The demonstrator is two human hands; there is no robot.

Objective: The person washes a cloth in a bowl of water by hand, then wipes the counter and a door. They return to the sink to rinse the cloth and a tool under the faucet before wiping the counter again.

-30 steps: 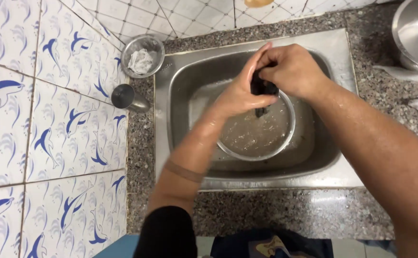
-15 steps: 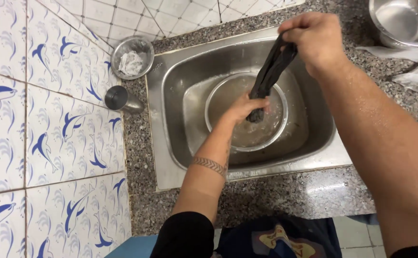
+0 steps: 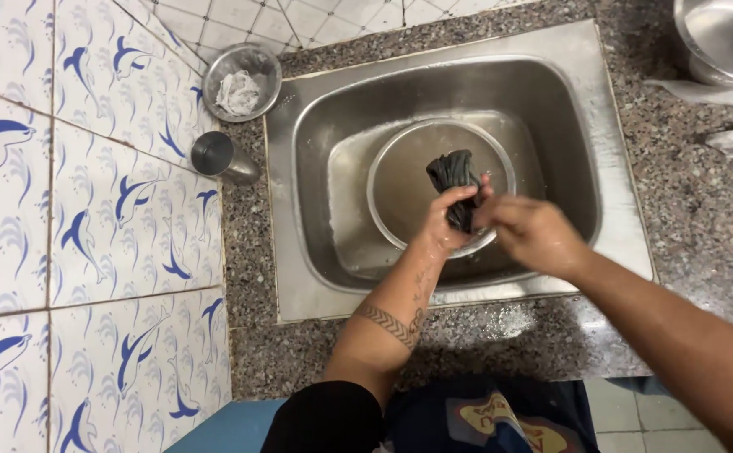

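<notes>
Dark cloth (image 3: 457,180) clamped by left hand (image 3: 444,225) and right hand (image 3: 532,233) fingers over bowl (image 3: 383,180).

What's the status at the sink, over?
Left hand and right hand both grip dark cloth. Cloth bunched above round steel bowl in sink. Nothing blocking.

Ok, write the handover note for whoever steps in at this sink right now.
Left hand: gripping the dark wet cloth, bunched, over the round steel bowl.
Right hand: closed on the cloth's lower end, beside the left.
The bowl sits in the steel sink and holds murky water.
Done: cloth is soaked.
Left: looks mid-wring; probably more squeezing needed.
</notes>
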